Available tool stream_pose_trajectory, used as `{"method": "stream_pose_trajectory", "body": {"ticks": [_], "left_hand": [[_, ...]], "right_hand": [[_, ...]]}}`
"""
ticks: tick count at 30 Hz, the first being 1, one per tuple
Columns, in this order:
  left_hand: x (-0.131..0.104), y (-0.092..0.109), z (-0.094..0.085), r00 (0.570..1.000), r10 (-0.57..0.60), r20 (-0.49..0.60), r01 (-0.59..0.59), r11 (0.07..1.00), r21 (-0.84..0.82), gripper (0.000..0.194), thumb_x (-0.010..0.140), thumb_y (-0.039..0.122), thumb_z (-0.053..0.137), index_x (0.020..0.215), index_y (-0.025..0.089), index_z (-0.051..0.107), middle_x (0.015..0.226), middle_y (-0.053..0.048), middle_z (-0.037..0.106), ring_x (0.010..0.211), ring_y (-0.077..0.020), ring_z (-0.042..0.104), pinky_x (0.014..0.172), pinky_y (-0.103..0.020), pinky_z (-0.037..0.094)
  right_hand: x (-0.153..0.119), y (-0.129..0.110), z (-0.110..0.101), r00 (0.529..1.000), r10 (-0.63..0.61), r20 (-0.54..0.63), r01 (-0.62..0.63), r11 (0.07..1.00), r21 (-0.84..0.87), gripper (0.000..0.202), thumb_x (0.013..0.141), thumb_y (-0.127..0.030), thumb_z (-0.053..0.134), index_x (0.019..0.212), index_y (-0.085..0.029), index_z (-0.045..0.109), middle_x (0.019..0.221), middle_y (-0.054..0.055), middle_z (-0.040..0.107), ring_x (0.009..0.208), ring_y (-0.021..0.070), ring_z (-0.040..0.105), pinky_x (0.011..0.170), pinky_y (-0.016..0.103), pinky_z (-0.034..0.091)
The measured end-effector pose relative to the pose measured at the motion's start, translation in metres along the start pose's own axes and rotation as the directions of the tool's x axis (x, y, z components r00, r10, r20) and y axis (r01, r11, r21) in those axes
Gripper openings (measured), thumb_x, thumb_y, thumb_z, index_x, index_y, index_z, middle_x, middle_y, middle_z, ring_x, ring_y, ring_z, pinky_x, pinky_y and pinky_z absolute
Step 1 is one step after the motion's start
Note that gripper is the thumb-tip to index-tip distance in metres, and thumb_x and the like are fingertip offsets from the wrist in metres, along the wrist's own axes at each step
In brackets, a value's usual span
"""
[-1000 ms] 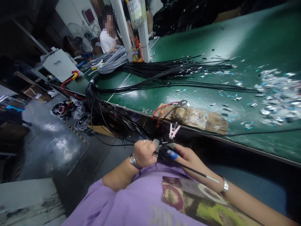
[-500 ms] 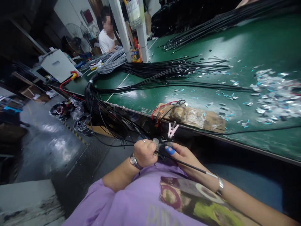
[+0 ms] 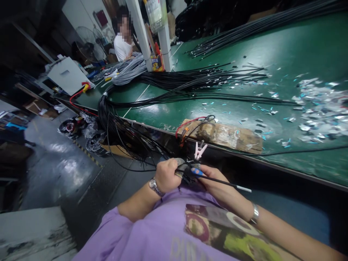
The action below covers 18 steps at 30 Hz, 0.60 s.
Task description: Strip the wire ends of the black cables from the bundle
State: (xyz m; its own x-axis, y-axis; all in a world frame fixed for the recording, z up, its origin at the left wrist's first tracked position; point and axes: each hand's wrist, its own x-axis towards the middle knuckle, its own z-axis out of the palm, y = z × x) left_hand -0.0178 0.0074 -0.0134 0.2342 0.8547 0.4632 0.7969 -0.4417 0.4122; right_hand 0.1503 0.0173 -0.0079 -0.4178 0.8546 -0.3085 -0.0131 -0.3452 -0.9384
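Note:
Close to my shirt, my left hand (image 3: 167, 175) is closed around a black cable. Just to its right, my right hand (image 3: 210, 178) pinches the same cable (image 3: 217, 180), with blue wrapping on a digit. The cable's pale tip points right, above my right forearm. Greyish coverings show at the fingers of both hands. A thick bundle of black cables (image 3: 119, 127) hangs over the table edge at left, its strands running down toward my left hand. A pink clothes peg (image 3: 199, 151) stands just above my right hand.
The green table (image 3: 285, 72) carries more black cables (image 3: 185, 79), a wooden block (image 3: 233, 137) with red wire at its front edge, and foil scraps (image 3: 323, 108) at right. Another person (image 3: 123, 47) sits beyond the white posts at the back.
The cable's pale end has swung slightly downward and away from my right forearm, and more of it shows. Both hands have stayed nearly in place, still closed.

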Motion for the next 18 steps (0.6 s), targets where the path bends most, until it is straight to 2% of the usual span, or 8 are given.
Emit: {"method": "stream_pose_trajectory", "body": {"ticks": [2, 4, 6, 9, 13, 18], "left_hand": [[0.003, 0.0, -0.004, 0.995, -0.07, 0.073, 0.079, 0.989, -0.121, 0.014, 0.072, 0.015, 0.049, 0.078, 0.018, 0.062, 0.067, -0.004, 0.065, 0.06, -0.0145, 0.059, 0.058, -0.024, 0.045], [0.007, 0.0, -0.009, 0.977, -0.143, 0.16, 0.184, 0.942, -0.282, 0.01, 0.074, 0.017, 0.051, 0.073, 0.017, 0.06, 0.064, -0.002, 0.063, 0.058, -0.0123, 0.056, 0.056, -0.022, 0.043], [0.011, 0.0, -0.013, 0.941, -0.206, 0.267, 0.313, 0.828, -0.465, 0.01, 0.076, 0.023, 0.054, 0.07, 0.016, 0.058, 0.062, 0.0, 0.06, 0.056, -0.01, 0.053, 0.055, -0.021, 0.041], [0.017, 0.003, -0.018, 0.866, -0.27, 0.421, 0.493, 0.602, -0.628, 0.029, 0.074, 0.04, 0.063, 0.062, 0.015, 0.052, 0.051, 0.003, 0.051, 0.047, -0.0065, 0.043, 0.049, -0.019, 0.037], [0.018, 0.003, -0.021, 0.763, -0.339, 0.551, 0.647, 0.405, -0.646, 0.045, 0.064, 0.052, 0.07, 0.055, 0.015, 0.047, 0.042, 0.007, 0.041, 0.038, -0.0032, 0.032, 0.04, -0.017, 0.028], [0.016, -0.006, -0.02, 0.597, -0.342, 0.725, 0.8, 0.2, -0.565, 0.048, 0.052, 0.056, 0.075, 0.06, 0.015, 0.051, 0.041, 0.007, 0.041, 0.032, -0.0026, 0.027, 0.033, -0.018, 0.014]], "right_hand": [[-0.002, 0.0, -0.001, 1.0, -0.011, 0.002, 0.011, 1.0, -0.004, 0.043, 0.061, -0.058, 0.069, 0.057, -0.019, 0.052, 0.053, -0.004, 0.043, 0.05, 0.0097, 0.034, 0.047, 0.024, 0.029], [-0.003, 0.002, -0.001, 1.0, -0.021, -0.012, 0.02, 1.0, -0.016, 0.044, 0.063, -0.059, 0.067, 0.057, -0.018, 0.054, 0.052, -0.004, 0.045, 0.049, 0.0095, 0.034, 0.046, 0.024, 0.03], [-0.003, 0.004, -0.002, 1.0, -0.024, -0.004, 0.024, 0.998, -0.056, 0.045, 0.066, -0.061, 0.064, 0.058, -0.018, 0.057, 0.051, -0.004, 0.046, 0.048, 0.0093, 0.034, 0.045, 0.024, 0.031], [-0.003, 0.007, -0.003, 0.997, -0.053, 0.059, 0.06, 0.991, -0.118, 0.045, 0.073, -0.061, 0.059, 0.064, -0.017, 0.064, 0.053, -0.002, 0.052, 0.05, 0.0117, 0.042, 0.049, 0.026, 0.037], [-0.003, 0.005, -0.006, 0.984, -0.12, 0.133, 0.144, 0.972, -0.184, 0.043, 0.078, -0.058, 0.055, 0.074, -0.018, 0.07, 0.063, 0.002, 0.063, 0.062, 0.0175, 0.054, 0.059, 0.029, 0.046], [-0.002, 0.007, -0.007, 0.961, -0.184, 0.207, 0.238, 0.932, -0.275, 0.044, 0.083, -0.056, 0.048, 0.084, -0.018, 0.071, 0.075, 0.004, 0.069, 0.072, 0.0209, 0.06, 0.068, 0.032, 0.049]]}}
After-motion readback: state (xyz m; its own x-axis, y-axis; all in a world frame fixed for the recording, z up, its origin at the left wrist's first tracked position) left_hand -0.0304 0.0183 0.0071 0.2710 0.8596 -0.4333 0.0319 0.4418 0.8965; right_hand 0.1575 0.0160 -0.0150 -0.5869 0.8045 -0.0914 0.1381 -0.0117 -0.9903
